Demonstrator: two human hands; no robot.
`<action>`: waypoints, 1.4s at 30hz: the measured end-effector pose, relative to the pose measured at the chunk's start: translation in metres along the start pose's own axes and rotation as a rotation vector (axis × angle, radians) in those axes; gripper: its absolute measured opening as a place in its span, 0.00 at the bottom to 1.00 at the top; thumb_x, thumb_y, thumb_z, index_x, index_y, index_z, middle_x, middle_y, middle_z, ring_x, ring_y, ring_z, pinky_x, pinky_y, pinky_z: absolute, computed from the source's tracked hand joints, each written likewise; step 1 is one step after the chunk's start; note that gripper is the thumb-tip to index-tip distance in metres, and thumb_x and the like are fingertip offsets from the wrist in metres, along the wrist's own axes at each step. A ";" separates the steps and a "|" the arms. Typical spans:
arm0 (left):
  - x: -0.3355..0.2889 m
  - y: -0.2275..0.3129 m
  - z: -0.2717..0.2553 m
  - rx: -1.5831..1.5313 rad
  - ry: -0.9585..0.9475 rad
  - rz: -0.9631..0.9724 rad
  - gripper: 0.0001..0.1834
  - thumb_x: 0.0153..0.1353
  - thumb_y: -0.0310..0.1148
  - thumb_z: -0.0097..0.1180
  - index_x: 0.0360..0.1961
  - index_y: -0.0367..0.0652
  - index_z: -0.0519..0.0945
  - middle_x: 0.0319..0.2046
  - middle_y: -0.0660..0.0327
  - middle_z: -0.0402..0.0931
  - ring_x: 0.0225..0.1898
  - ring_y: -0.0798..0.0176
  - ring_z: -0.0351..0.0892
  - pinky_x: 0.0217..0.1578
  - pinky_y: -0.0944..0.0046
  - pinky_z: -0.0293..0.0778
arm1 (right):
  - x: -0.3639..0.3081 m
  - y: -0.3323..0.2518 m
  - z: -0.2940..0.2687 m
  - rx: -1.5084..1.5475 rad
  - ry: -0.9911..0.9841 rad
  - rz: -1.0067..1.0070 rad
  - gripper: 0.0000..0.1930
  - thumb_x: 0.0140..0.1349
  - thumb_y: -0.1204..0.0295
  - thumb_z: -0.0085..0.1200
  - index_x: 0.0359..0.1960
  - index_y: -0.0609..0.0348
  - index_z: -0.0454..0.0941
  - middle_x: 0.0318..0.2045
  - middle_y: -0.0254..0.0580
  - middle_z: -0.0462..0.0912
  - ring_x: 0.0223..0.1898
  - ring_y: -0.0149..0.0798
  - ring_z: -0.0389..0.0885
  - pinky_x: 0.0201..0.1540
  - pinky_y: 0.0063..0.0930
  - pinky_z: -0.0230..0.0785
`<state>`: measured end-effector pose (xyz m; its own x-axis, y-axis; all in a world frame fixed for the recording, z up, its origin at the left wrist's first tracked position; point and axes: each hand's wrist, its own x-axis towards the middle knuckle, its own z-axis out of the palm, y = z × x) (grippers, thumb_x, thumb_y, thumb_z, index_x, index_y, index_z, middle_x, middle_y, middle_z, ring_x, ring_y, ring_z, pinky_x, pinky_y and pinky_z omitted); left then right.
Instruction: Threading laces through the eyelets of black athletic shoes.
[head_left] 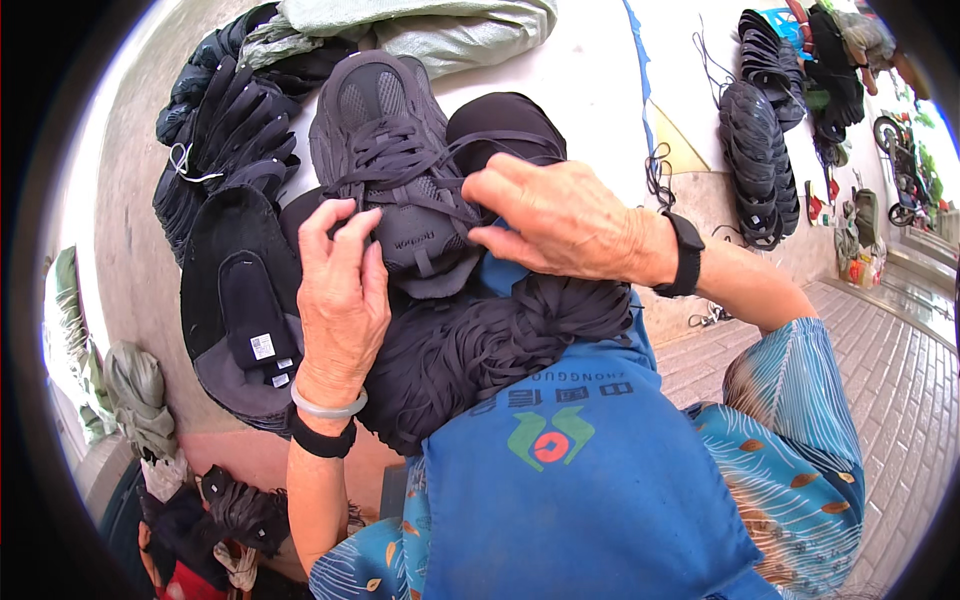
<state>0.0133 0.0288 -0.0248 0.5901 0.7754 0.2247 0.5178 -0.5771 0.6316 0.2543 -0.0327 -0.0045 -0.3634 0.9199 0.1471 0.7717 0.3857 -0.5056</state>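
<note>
A dark grey lace-up sneaker upper (385, 130) lies in front of me, its mesh toe pointing away and its heel toward my body. My right hand (565, 220) is at the upper's right side, thumb and forefinger pinching a dark shoelace (440, 165) that crosses the eyelets. On the left side, my left hand (345, 270) has its fingers bent at the collar edge, closed at the lace; the exact hold is partly hidden. Below both hands a thick bundle of dark laces (490, 350) rests on my blue apron (580, 480).
Stacked black shoe uppers (235, 290) stand at the left, with more uppers (225, 130) tied by white string behind. A pale sack (450, 30) lies at the far edge. Further black uppers (760, 150) sit at the right of the white tabletop (600, 110). Another person (870, 45) is at far right.
</note>
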 end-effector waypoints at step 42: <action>0.017 0.011 0.001 -0.192 -0.045 -0.347 0.11 0.70 0.34 0.50 0.41 0.38 0.80 0.28 0.66 0.77 0.28 0.76 0.69 0.29 0.74 0.66 | 0.039 -0.005 -0.011 0.857 0.129 0.405 0.06 0.63 0.73 0.50 0.34 0.64 0.76 0.22 0.43 0.80 0.23 0.36 0.82 0.27 0.27 0.73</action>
<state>0.0298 0.0356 -0.0150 0.4293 0.9014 -0.0563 0.5687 -0.2213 0.7922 0.2417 0.0023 0.0133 -0.0527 0.9927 -0.1085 0.1630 -0.0987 -0.9817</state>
